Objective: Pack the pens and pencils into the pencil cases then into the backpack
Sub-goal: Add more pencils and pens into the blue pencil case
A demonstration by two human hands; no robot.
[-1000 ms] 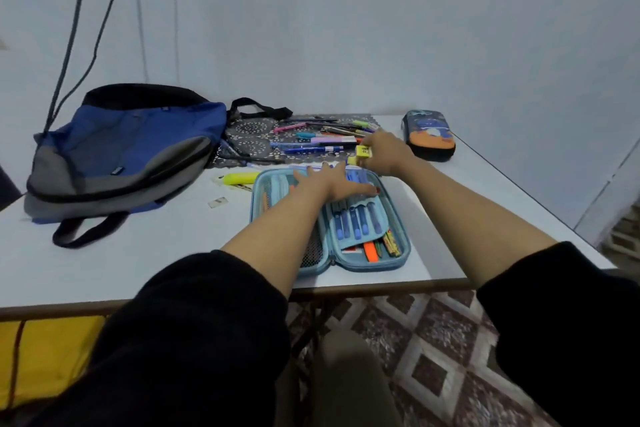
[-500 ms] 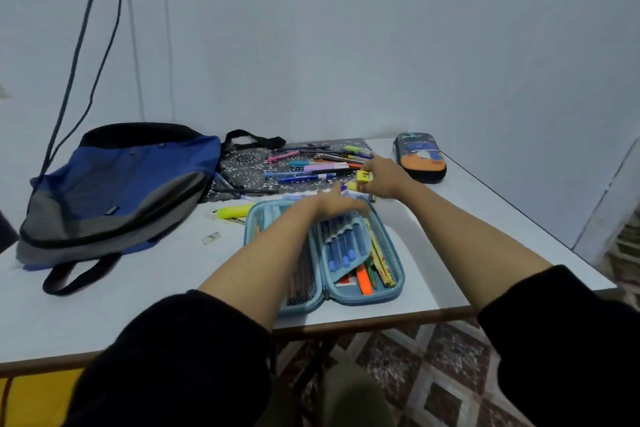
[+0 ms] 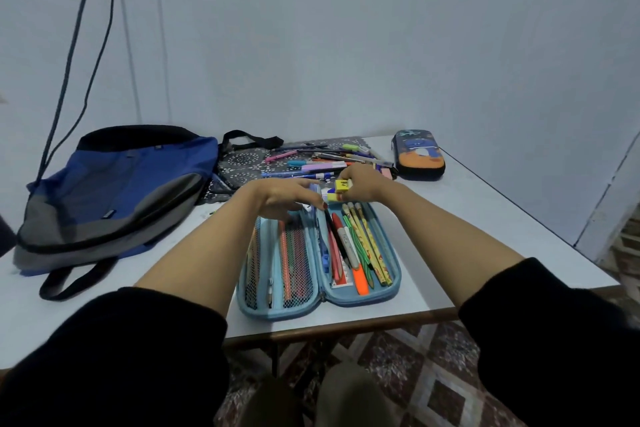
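A light blue pencil case (image 3: 320, 305) lies open at the table's front. Its left half has a mesh pocket with pencils; its right half holds several pens, pencils and an orange highlighter (image 3: 360, 279). My left hand (image 3: 284, 196) is at the case's far end, fingers gripping the top of the middle flap (image 3: 323, 250), which stands on edge. My right hand (image 3: 362, 184) pinches a small yellow eraser (image 3: 343, 185) just beyond the case. Loose pens (image 3: 322, 163) lie on a patterned pouch behind. The blue and grey backpack (image 3: 114, 194) lies at the left.
A dark pencil case with an orange print (image 3: 419, 156) sits zipped at the back right. Cables (image 3: 76, 55) hang down the wall above the backpack. The table's front edge (image 3: 346, 322) runs just below the open case; a patterned floor lies beneath.
The middle flap with blue pens, lying over the right half before, now stands on edge, baring the pens beneath. My right hand kept the yellow eraser. The view tilted upward.
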